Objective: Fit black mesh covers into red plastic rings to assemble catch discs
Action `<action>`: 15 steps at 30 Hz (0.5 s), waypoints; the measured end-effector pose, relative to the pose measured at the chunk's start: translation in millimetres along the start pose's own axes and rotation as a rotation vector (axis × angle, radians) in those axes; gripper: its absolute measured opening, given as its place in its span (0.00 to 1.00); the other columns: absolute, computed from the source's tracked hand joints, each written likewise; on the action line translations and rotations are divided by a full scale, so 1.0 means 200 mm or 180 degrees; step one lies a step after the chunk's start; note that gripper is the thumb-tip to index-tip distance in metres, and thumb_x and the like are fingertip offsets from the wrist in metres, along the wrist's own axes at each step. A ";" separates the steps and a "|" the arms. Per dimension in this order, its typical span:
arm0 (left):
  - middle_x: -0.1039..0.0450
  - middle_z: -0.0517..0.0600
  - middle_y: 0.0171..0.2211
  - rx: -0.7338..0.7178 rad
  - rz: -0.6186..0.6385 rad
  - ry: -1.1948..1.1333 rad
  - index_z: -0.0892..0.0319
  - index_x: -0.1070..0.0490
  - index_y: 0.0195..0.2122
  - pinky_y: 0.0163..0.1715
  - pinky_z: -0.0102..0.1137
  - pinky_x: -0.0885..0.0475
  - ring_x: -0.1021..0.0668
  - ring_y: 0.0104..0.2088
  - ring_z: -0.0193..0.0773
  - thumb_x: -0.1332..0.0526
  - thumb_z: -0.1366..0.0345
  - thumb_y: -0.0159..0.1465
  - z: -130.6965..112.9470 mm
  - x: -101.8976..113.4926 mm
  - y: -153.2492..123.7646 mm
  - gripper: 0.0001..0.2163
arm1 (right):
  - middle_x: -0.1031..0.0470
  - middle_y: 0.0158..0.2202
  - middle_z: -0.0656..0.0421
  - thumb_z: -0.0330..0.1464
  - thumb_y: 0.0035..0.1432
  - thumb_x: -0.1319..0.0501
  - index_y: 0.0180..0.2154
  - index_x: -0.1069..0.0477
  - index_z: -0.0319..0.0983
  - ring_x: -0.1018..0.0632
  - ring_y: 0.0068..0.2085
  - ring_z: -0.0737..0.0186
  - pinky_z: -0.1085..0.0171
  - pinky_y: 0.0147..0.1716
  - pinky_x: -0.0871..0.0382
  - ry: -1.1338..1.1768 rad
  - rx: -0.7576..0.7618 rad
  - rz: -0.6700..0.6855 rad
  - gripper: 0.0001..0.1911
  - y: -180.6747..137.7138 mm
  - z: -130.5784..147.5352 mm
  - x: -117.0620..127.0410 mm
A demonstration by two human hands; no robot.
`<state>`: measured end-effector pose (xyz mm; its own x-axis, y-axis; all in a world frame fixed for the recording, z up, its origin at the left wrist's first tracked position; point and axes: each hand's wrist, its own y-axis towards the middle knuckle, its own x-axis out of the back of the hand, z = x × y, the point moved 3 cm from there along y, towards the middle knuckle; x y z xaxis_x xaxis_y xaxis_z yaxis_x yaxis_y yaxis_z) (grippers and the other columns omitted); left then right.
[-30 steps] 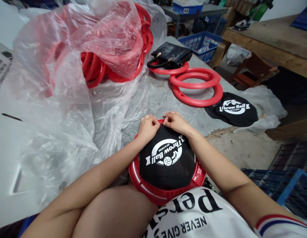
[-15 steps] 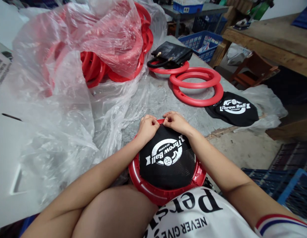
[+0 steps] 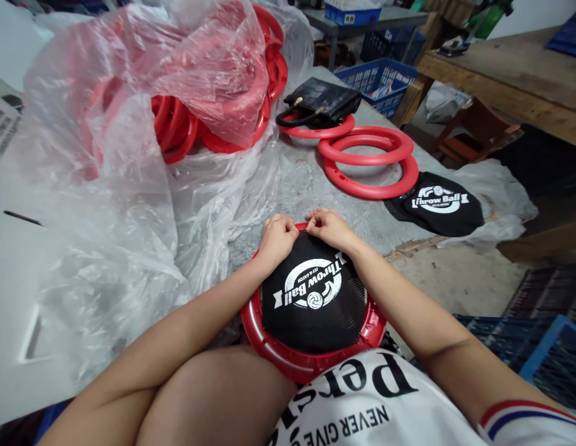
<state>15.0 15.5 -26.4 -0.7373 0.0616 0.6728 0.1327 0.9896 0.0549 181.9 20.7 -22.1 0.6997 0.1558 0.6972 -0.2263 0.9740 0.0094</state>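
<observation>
A red plastic ring (image 3: 264, 344) rests against my lap and the table edge, with a black mesh sheet (image 3: 311, 328) printed "Throw Ball" lying across its opening. At the ring's far rim, my left hand (image 3: 278, 236) pinches the mesh edge with its fingers closed. My right hand (image 3: 329, 227) pinches the same edge just to the right, a small gap of red rim showing between the two. The fingertips hide exactly how the mesh meets the rim there. Along the near side, the mesh edge lies inside the ring's notched rim.
Red rings (image 3: 376, 189) lie stacked on the grey table (image 3: 297, 179), beside a black handbag (image 3: 327, 99). Black printed mesh sheets (image 3: 441, 214) sit at the table's right edge. Clear plastic bagging (image 3: 209, 74) covers more rings at left, near a white box (image 3: 18, 248).
Almost nothing differs. Both hands keep their pinch at the far rim, with only a very slight shift of the right hand's fingers.
</observation>
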 end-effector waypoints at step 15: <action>0.22 0.52 0.42 -0.0114 -0.0067 -0.0655 0.58 0.23 0.34 0.58 0.40 0.30 0.22 0.48 0.41 0.46 0.73 0.58 0.05 0.04 -0.01 0.12 | 0.21 0.46 0.53 0.24 0.55 0.42 0.39 0.24 0.39 0.24 0.50 0.54 0.54 0.56 0.32 -0.0084 -0.0071 -0.0296 0.11 0.01 -0.01 0.01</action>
<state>2.8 14.5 -28.2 -0.8594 0.0697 0.5065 0.1365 0.9860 0.0959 184.0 23.0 -21.2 0.6988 0.0605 0.7128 -0.1460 0.9875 0.0593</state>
